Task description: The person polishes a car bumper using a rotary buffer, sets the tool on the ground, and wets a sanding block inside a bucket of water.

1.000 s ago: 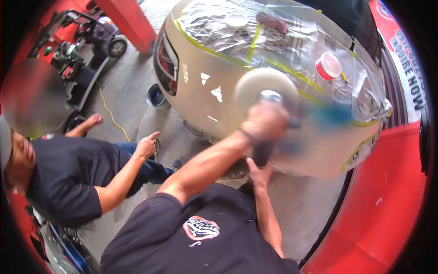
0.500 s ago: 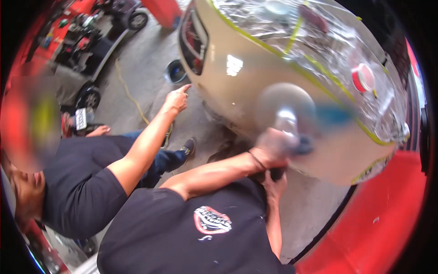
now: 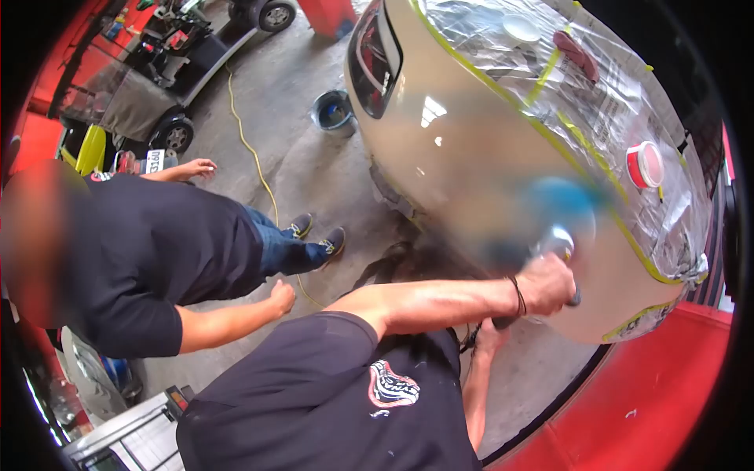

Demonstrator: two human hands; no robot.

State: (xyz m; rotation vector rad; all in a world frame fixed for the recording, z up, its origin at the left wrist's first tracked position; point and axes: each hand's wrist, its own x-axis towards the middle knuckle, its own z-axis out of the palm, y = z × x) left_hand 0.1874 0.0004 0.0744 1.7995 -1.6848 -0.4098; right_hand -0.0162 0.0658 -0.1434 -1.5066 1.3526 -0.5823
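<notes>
My left hand (image 3: 547, 284), with a dark cord around its wrist, is closed over the front of a polisher (image 3: 559, 242). Its disc is blurred, with blue showing, against the beige car panel (image 3: 471, 184). My right hand (image 3: 490, 337) wraps around the dark rear grip, nearer my body and partly hidden below my left forearm. Plastic sheeting (image 3: 542, 74) edged with yellow-green tape (image 3: 542, 125) covers the upper car. On it lie a tub with a red label (image 3: 644, 165), a dark red pad (image 3: 576, 55) and a white round lid (image 3: 522, 28).
Another person (image 3: 165, 243) in a dark shirt stands at my left, arms lowered. A bucket (image 3: 334, 111) stands on the floor beside the car, with a yellow cord (image 3: 253, 149) nearby. A small cart-like vehicle (image 3: 149, 110) is behind; a red wall (image 3: 628, 400) runs along the right.
The polisher and both my hands have moved right and slightly down, and the view has shifted. The other person has lowered the arm that was pointing at the car.
</notes>
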